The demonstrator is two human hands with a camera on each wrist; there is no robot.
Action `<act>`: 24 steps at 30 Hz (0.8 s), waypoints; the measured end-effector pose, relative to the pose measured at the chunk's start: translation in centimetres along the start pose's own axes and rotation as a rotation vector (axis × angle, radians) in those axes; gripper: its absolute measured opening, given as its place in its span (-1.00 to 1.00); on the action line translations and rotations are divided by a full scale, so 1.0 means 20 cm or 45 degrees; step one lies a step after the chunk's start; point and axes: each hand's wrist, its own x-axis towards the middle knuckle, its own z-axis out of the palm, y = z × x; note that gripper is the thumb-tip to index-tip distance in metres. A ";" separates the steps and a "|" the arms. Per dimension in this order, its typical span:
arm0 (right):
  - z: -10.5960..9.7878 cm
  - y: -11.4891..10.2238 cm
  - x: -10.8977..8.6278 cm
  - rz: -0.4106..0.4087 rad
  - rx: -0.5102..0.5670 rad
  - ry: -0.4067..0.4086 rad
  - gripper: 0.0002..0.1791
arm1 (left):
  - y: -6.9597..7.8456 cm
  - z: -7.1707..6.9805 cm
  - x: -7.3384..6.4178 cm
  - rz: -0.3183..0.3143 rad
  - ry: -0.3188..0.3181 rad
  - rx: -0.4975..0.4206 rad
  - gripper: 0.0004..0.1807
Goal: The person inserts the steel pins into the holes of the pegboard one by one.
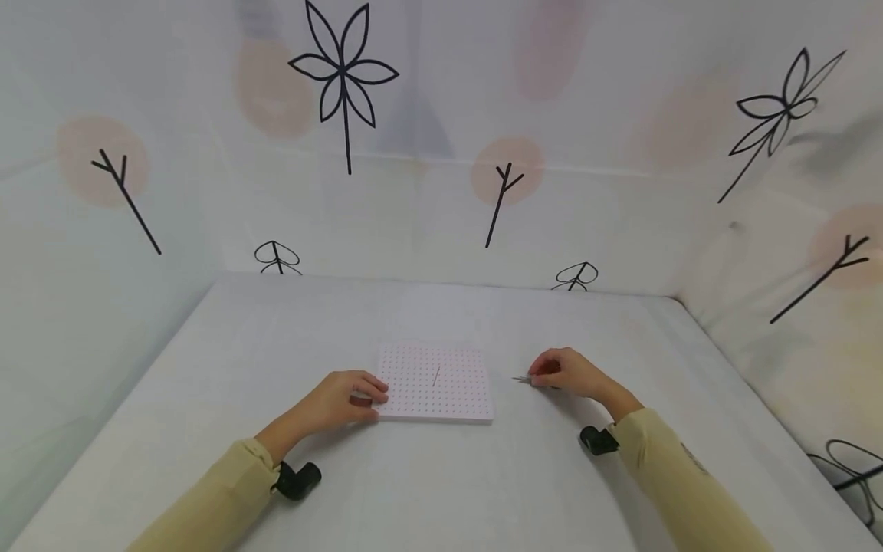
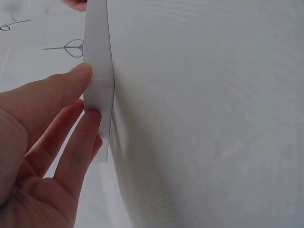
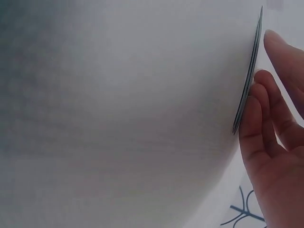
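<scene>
A square white pegboard [image 1: 407, 395] with rows of small holes lies flat on the table. One thin stick [image 1: 436, 376] stands in its middle. My left hand [image 1: 348, 397] grips the board's near left corner. In the left wrist view the thumb rests against one side of the corner and the fingertips against the other. To the right of the board, several thin metal pins [image 3: 249, 71] with tapered ends lie together in a bundle on the table. My right hand [image 1: 564, 372] touches them with its fingertips, while the thumb [image 3: 280, 52] stays apart from the fingers.
The table [image 1: 448, 491] is covered in white cloth. White curtain walls [image 1: 428, 222] printed with flowers and twigs stand behind it and at both sides. A black wrist camera [image 1: 298, 481] sits at the left cuff, another wrist camera [image 1: 598, 441] at the right.
</scene>
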 end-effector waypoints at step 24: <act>0.02 -0.05 0.04 0.153 -0.082 -0.075 -0.93 | 0.00 0.00 0.00 0.015 0.000 -0.009 -0.77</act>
